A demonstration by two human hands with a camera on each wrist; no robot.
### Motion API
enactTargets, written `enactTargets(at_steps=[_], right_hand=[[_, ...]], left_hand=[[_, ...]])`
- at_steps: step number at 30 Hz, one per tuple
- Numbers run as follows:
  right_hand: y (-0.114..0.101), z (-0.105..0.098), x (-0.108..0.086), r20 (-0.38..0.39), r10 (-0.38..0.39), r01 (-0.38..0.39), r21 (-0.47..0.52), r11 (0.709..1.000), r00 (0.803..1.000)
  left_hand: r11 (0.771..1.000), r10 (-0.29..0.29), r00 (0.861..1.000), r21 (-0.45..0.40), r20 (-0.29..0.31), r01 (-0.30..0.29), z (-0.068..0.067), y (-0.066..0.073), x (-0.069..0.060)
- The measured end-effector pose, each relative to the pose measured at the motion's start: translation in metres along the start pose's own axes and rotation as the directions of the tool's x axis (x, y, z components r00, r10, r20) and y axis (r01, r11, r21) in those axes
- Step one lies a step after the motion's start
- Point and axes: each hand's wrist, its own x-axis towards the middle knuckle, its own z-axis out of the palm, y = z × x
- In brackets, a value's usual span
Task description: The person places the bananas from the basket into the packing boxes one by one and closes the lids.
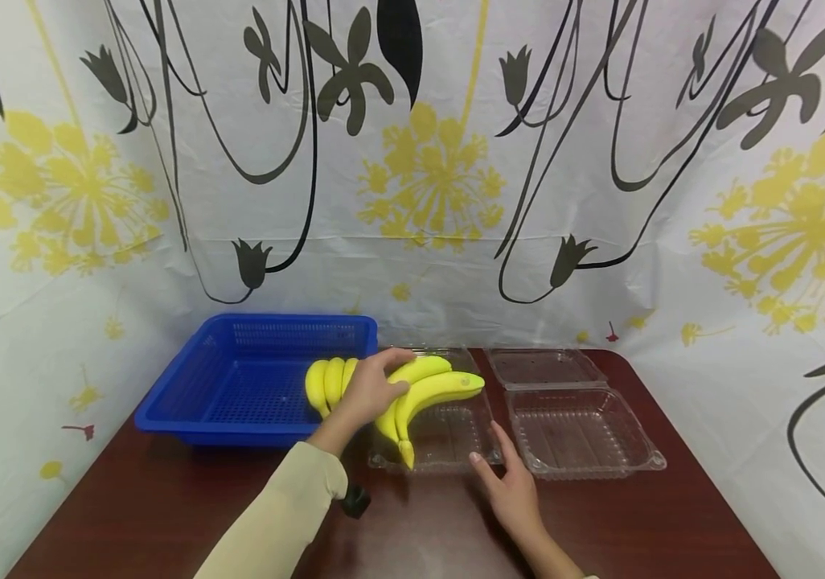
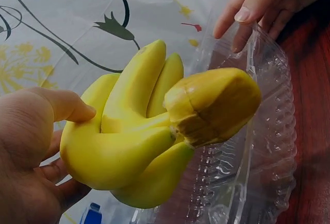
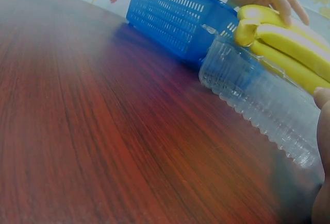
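Observation:
A bunch of yellow bananas (image 1: 434, 390) is held in my left hand (image 1: 369, 394), over the left clear plastic container (image 1: 449, 458). In the left wrist view, the thumb and fingers grip the bunch (image 2: 129, 105) from one side, and its thick stem faces the camera. My right hand (image 1: 514, 494) is at the right front corner of the same container, its fingers extended. From the left wrist view, those right fingers (image 2: 258, 5) lie at the container's rim; whether they press on it I cannot tell. The bananas hide much of that container's inside.
A blue perforated basket (image 1: 181, 382) stands on the left of the dark red wooden table (image 1: 427, 539), close beside the left container. To the right, a second clear container (image 1: 579, 430) lies with its lid (image 1: 546, 368) folded back. A flower-patterned sheet (image 1: 441, 281) hangs behind the table.

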Motion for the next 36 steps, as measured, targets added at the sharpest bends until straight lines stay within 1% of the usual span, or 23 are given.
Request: enactTargets(at_steps=[4, 10, 15, 17, 20, 25, 31, 36], right_hand=[[0.0, 0.0, 0.001, 0.009, 0.011, -0.011, -0.001, 1.0, 1.0], [0.0, 0.0, 0.001, 0.002, 0.009, -0.009, -0.003, 1.0, 1.0], [0.0, -0.001, 0.0, -0.006, -0.002, 0.002, -0.005, 1.0, 1.0], [0.0, -0.001, 0.0, -0.006, -0.004, 0.004, -0.011, 1.0, 1.0], [0.0, 0.0, 0.0, -0.008, -0.003, 0.003, -0.012, 1.0, 1.0], [0.002, 0.001, 0.0, -0.004, 0.005, -0.005, -0.004, 1.0, 1.0], [0.001, 0.0, 0.0, -0.001, 0.013, -0.013, 0.006, 1.0, 1.0], [0.001, 0.0, 0.0, -0.01, -0.002, 0.002, 0.001, 1.0, 1.0]], left_hand=[[0.999, 0.035, 0.999, 0.029, 0.013, -0.035, 0.001, 0.003, 0.004], [0.995, 0.04, 0.997, 0.086, 0.069, -0.046, 0.001, 0.005, 0.009], [0.983, 0.063, 0.99, 0.163, 0.128, -0.083, 0.005, 0.001, 0.013], [0.978, 0.081, 0.986, 0.181, 0.144, -0.107, 0.007, -0.002, 0.014], [0.973, 0.094, 0.982, 0.192, 0.163, -0.125, 0.01, -0.005, 0.015], [0.971, 0.082, 0.978, 0.207, 0.194, -0.122, 0.015, -0.008, 0.016], [0.968, 0.061, 0.974, 0.226, 0.22, -0.112, 0.018, -0.008, 0.017], [0.955, 0.062, 0.972, 0.27, 0.228, -0.125, 0.019, -0.007, 0.018]])
